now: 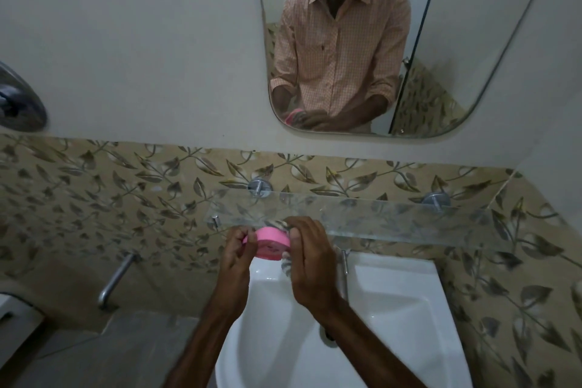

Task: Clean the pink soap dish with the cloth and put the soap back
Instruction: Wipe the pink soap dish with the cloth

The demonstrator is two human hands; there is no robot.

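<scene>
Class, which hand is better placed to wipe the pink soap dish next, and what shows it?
The right hand: it grips the patterned cloth pressed against the pink soap dish, while the left hand is busy holding the dish by its edge above the sink.

Both arms reach forward, with the hands close together. The left hand pinches the dish by its edge. The right hand, fingers curled, seems to hold the cloth against it.
</scene>
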